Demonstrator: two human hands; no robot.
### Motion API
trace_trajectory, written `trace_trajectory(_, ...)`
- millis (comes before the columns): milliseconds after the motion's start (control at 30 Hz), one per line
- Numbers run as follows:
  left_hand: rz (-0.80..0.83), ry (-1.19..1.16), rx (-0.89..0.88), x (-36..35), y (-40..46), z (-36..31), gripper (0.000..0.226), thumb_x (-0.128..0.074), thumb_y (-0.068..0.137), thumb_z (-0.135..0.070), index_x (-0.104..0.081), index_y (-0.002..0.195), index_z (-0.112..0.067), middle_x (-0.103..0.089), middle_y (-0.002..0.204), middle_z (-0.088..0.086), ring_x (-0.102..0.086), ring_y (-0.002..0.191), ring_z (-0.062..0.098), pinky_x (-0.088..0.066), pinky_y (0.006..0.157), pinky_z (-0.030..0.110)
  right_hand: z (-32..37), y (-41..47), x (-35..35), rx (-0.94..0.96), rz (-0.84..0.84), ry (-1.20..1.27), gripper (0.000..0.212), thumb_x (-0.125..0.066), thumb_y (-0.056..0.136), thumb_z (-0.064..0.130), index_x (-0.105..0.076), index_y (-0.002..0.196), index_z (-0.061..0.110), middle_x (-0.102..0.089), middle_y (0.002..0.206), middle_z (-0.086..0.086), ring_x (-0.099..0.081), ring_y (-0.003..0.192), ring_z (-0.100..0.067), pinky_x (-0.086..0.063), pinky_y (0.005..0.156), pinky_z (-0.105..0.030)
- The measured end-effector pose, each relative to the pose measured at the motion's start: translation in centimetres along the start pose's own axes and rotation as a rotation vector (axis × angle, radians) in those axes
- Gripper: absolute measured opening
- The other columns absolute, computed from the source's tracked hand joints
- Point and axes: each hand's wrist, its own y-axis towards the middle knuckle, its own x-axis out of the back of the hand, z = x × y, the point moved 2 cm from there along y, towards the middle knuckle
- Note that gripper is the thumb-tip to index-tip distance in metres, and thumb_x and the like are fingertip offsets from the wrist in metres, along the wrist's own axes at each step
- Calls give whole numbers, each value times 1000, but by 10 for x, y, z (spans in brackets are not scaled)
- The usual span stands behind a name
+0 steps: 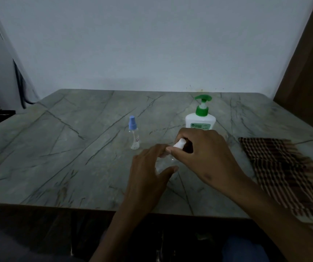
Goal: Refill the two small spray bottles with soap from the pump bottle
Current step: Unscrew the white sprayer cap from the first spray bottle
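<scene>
The white spray cap (180, 143) is pinched between the thumb and curled fingers of the right hand (204, 154), right at the top of the clear spray bottle (166, 163). Lower down, the bottle's body is clasped by the left hand (152, 173), thumb on the near side, fingers wrapped over the far side. The bottle is held low above the table (76, 157), near its middle; whether its base touches the surface cannot be told. Its long axis is tilted, the cap leaning up and to the right, so the cap lies directly within the right hand's grip while the body lies below and left of it. A twist of cap against body is judged to be the step in hand, and the turn would be made about that tilted axis.

Outward from there: the pump bottle (201, 120) is found just behind the right hand, upright, green pump on top, nearer the right hand than the left. The second spray bottle (133, 133), blue-capped and upright, is seen apart to the left, beyond the left hand, untouched and capped. A checked cloth (284, 171) is laid at the right edge.
</scene>
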Motion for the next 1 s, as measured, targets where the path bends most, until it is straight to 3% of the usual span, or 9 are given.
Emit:
trace_trajectory(167,33,20,-25,-2,1,3,40,-80,82,-37,-64,118,-32,-66,107,-19,-59,96,2,-50,90,32,1,1,4,23,41,39,12,-81,86,35,-74,86,25,-71,82,13,-62,75,1,-51,69,-22)
trace_trajectory(300,21,-5,-65,3,2,2,35,-80,84,-26,-67,116,-21,-70,106,-9,-57,95,-2,-39,83,7,-3,2,3,127,125,111,24,-78,82,1,-77,90,24,-73,93,14,-60,86,11,-41,80,-3)
trace_trajectory(367,20,-15,-66,4,2,2,34,-80,84,-23,-67,115,-20,-69,103,-12,-55,91,-11,-37,80,1,-4,4,5,155,174,154,27,-75,83,-4,-77,92,22,-74,97,11,-63,91,5,-42,81,-6)
trace_trajectory(467,40,-4,-36,2,2,4,40,-80,84,-28,-64,120,-26,-60,102,-23,-50,91,-24,-36,80,3,-1,6,13,145,138,168,17,-75,90,15,-74,102,27,-70,99,19,-65,95,0,-53,80,-20)
trace_trajectory(600,34,5,-43,1,2,3,42,-82,82,-30,-65,120,-22,-66,104,-16,-54,90,-9,-34,81,4,4,4,11,92,48,-79,20,-71,92,48,-70,90,28,-67,82,13,-62,74,-3,-52,66,-25)
trace_trajectory(733,46,9,-50,-1,2,3,37,-81,83,-32,-65,116,-24,-70,106,-10,-57,93,-3,-42,84,15,9,2,8,54,11,-162,12,-74,92,38,-72,89,26,-69,85,7,-63,77,-10,-53,69,-28)
trace_trajectory(867,40,-20,-70,0,1,4,35,-80,83,-30,-66,115,-23,-70,105,-12,-59,94,0,-49,87,27,12,-1,14,73,87,-74,12,-78,87,16,-73,90,27,-66,86,12,-55,73,3,-42,67,-13)
trace_trajectory(933,42,-22,-83,-1,1,5,37,-80,83,-30,-66,116,-21,-70,106,-9,-60,94,1,-48,86,24,10,-3,16,87,114,-37,24,-76,84,2,-77,90,25,-69,87,13,-59,78,4,-43,69,-10)
trace_trajectory(1000,47,-17,-84,-1,1,5,40,-80,83,-30,-66,119,-20,-71,108,-8,-60,96,1,-44,84,13,7,-4,18,96,130,33,28,-73,82,-3,-78,87,24,-74,93,12,-66,87,0,-55,79,-20)
